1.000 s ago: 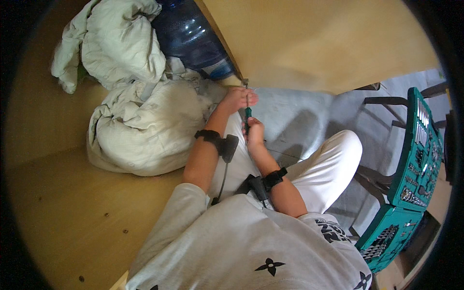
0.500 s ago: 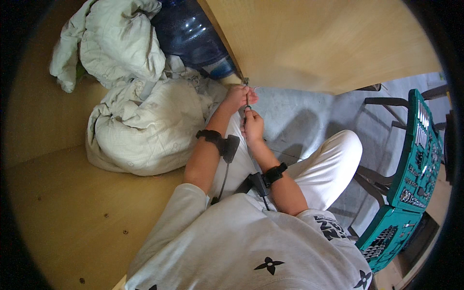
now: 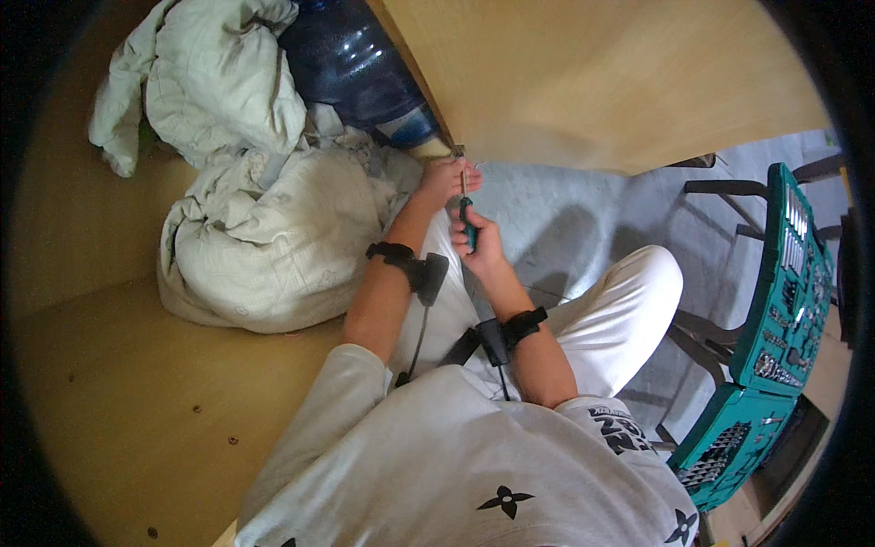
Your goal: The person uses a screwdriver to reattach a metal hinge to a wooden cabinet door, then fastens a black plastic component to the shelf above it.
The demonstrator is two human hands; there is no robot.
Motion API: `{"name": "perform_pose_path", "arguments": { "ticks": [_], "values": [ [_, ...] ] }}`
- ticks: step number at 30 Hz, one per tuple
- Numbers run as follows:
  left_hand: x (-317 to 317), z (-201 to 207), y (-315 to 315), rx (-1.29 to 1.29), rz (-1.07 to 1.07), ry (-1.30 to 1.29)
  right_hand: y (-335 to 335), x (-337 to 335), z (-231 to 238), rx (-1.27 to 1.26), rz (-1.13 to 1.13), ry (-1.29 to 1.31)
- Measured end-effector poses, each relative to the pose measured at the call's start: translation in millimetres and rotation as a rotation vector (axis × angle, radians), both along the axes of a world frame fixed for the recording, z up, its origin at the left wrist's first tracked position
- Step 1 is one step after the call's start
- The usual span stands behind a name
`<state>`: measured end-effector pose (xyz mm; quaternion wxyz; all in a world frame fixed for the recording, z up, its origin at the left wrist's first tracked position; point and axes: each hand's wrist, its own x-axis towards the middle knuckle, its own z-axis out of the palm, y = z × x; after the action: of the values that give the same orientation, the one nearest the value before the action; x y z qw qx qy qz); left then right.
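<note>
My right hand [image 3: 484,244] has its fingers around the dark green handle of a screwdriver [image 3: 468,219]. The metal shaft points away from me, up to a small metal fitting [image 3: 458,149] at the lower corner of a wooden door panel [image 3: 620,82]. My left hand [image 3: 445,182] is at the upper shaft, just below that fitting, with its fingers curled around the shaft and their tips showing on its right side. How the screwdriver's tip meets the fitting is too small to make out.
Left of my arms lie bundled pale cloth bags [image 3: 264,237] on a wooden board [image 3: 191,374]. A big blue water bottle [image 3: 355,73] stands behind them. To the right, an open green tool case [image 3: 764,365] with sockets and bits rests by a dark-legged chair [image 3: 720,190].
My right hand has loosened and turned on the screwdriver, so more of the green handle shows. My left hand stays at the shaft near the fitting. The view has shifted slightly.
</note>
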<state>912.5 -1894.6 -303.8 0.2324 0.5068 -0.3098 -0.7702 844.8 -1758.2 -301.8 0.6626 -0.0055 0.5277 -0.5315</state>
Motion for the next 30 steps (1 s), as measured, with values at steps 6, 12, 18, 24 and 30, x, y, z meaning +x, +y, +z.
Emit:
{"name": "perform_pose_path", "arguments": {
  "ticks": [6, 12, 18, 24, 30],
  "values": [
    [-10.4, 7.9, 3.0, 0.012, -0.107, 0.084, 1.7, -17.1, -10.4, -0.150, -0.100, -0.659],
    [-2.0, -2.6, -1.8, 0.056, -0.047, 0.052, 2.8, -4.1, -3.2, -0.043, 0.095, 0.405],
    [-4.4, -0.7, -0.6, 0.065, -0.072, 0.214, 5.9, -14.6, -1.6, -0.002, -0.021, -0.378],
    [-12.1, -2.8, 0.7, 0.000, -0.032, 0.012, -3.8, 8.8, 9.1, 0.085, 0.026, 0.292],
    [-10.9, -4.2, 2.3, -0.012, -0.002, 0.044, -6.9, 22.1, -0.8, 0.035, 0.198, 1.240]
  ]
}}
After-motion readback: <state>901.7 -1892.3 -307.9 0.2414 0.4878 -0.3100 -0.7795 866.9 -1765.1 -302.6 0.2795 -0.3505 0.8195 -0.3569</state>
